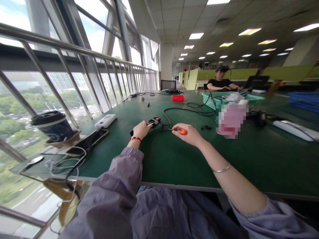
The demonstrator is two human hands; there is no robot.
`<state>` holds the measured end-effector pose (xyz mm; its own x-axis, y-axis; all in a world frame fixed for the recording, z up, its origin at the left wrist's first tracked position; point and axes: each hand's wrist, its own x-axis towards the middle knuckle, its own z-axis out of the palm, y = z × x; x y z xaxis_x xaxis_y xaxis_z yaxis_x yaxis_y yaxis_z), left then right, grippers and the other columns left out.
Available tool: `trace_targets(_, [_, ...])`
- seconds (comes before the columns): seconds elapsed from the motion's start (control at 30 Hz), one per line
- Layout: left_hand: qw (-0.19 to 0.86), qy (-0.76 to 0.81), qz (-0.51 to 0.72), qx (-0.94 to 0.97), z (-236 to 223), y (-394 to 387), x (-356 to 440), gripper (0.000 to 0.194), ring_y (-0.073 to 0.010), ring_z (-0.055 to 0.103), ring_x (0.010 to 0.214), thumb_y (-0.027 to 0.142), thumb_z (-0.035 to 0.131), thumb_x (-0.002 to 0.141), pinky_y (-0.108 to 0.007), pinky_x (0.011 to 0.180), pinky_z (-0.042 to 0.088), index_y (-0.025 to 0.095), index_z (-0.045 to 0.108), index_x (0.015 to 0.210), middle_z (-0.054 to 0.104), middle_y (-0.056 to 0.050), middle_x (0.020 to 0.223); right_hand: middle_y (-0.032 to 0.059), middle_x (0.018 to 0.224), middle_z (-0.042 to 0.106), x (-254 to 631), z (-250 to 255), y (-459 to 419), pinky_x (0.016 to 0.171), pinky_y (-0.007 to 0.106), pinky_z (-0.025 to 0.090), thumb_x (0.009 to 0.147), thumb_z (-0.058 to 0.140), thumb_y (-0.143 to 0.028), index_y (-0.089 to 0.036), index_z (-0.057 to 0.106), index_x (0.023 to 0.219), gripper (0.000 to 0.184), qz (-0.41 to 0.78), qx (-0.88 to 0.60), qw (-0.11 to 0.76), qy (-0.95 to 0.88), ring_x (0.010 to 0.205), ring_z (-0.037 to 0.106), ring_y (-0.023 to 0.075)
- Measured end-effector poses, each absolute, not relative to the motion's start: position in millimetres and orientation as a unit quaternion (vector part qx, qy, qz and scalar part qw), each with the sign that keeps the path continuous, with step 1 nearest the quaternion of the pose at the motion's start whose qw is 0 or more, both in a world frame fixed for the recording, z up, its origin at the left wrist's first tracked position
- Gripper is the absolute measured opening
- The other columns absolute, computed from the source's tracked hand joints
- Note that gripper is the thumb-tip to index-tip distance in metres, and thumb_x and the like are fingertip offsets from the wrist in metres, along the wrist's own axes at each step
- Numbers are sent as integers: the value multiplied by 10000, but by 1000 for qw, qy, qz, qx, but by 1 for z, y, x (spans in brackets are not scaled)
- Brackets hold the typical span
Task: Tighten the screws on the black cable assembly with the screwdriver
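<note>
My left hand [141,129] is closed on a small black device [157,121] with bits of red and silver, resting on or just above the green table. Its exact kind is too small to make out. A screwdriver [182,131] with an orange and black handle is gripped in my right hand [187,135]. The thin metal shaft points left, toward the device and the dark cable [167,114] beside it. Whether the tip touches anything cannot be told. Two small black pieces [206,127] lie right of my right hand.
On the green table [179,166] are a red box [177,98], a green basket [208,101] with items, and a white power bank [106,121]. At left stand a lidded cup [52,126], a phone [88,142] and loose cables. A person [220,81] sits across the table.
</note>
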<state>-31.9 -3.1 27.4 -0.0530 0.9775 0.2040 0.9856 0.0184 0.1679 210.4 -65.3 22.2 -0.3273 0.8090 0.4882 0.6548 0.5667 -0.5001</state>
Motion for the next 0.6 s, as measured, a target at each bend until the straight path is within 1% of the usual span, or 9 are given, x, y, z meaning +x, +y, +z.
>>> trace_targets(0.1, [14,-779,-149,-608,33,-3,-60,424,-314,607,1095,495,443,904,-382,838,480,145,543,1122,642,-181,1166,13,990,705,211,24,-67,718,286,465,828,537,-478,-268,649,1008,298,110,-473,361,-796,855,640,179])
trace_targets(0.23, [23,-832,-187,-523,38,-9,-98,428,-347,601,1100,490,512,858,-419,848,474,147,557,1112,641,-197,1158,2,964,708,213,25,-67,730,300,468,829,537,-456,-269,666,940,253,108,-492,324,-801,831,637,178])
trace_targets(0.37, [73,-854,-272,-437,40,-20,-123,414,-353,629,1010,447,603,788,-435,797,480,188,570,1109,669,-161,1069,0,977,704,214,22,-66,712,296,469,813,560,-414,-268,668,935,219,101,-494,294,-812,816,633,172])
trace_targets(0.43, [116,-849,-309,-413,38,-23,-131,375,-339,624,996,401,592,794,-431,784,477,211,565,1115,665,-136,1064,7,980,701,213,21,-66,695,295,471,811,560,-419,-268,666,951,231,101,-497,288,-812,803,634,172])
trace_targets(0.5, [173,-832,-323,-417,34,-23,-136,326,-324,595,1042,318,549,818,-428,810,464,213,559,1126,644,-128,1107,14,980,699,213,20,-66,684,298,474,809,562,-425,-272,661,973,245,103,-496,280,-815,794,635,175])
trace_targets(0.53, [193,-824,-318,-427,31,-22,-137,307,-319,575,1070,271,531,822,-428,830,454,210,564,1121,630,-127,1135,16,979,698,213,19,-66,684,302,475,806,565,-427,-274,657,985,253,102,-495,275,-818,795,636,177])
trace_targets(0.6, [203,-822,-288,-447,25,-19,-138,297,-319,544,1103,196,521,805,-437,862,431,198,584,1096,607,-132,1176,20,984,696,213,18,-65,687,310,477,801,573,-423,-279,650,1008,264,102,-494,265,-822,804,638,184])
